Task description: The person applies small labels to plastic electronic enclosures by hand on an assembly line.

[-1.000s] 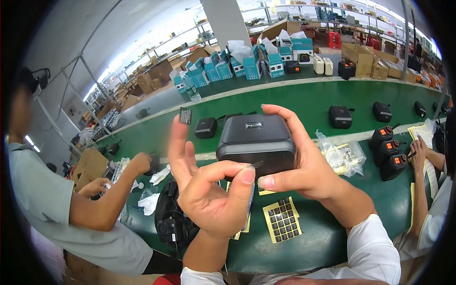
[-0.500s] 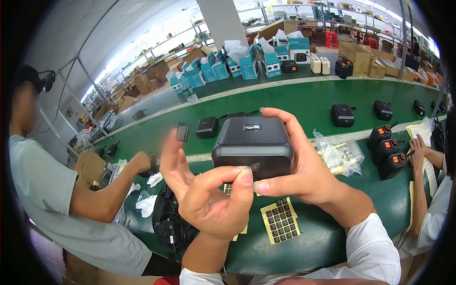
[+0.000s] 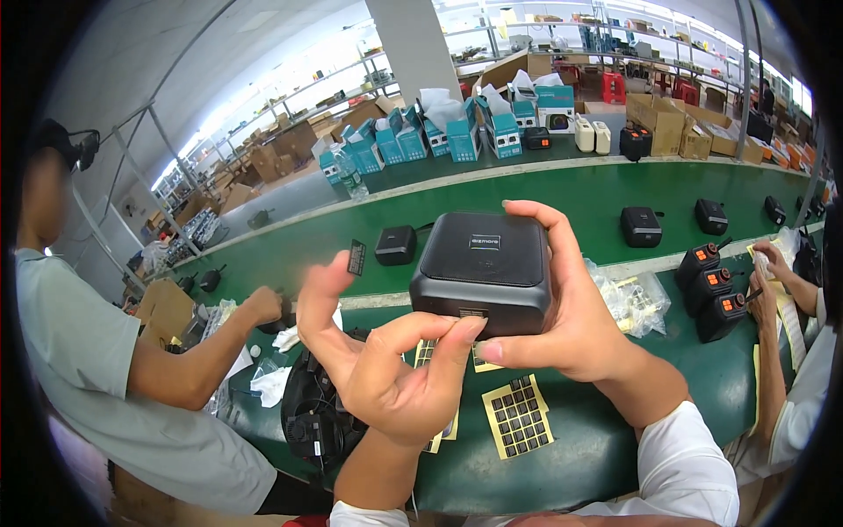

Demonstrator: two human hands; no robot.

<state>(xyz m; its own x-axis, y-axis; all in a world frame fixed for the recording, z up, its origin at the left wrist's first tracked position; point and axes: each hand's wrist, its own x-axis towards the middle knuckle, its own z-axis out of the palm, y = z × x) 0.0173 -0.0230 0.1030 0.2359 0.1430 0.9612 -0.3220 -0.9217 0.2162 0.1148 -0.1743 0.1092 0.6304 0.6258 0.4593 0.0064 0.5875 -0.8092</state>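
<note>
Dead centre of the frame I've got the black boxy unit (image 3: 483,250), gripped by the right hand (image 3: 571,329), fingers wrapped round its right side, thumb low at the front. The left hand (image 3: 386,382) is pinched narrow on a small dark label (image 3: 473,313) at the front face; whether it's stuck down, I can't tell. A tilt of the unit there could leave it crooked. The second label (image 3: 356,257), on a raised left fingertip, could fold if it brushes the unit's edge. Dropping low risks the sticker sheet (image 3: 518,417), lower centre. Best room's upward, over the green belt (image 3: 527,184), before the teal boxes (image 3: 461,140).
</note>
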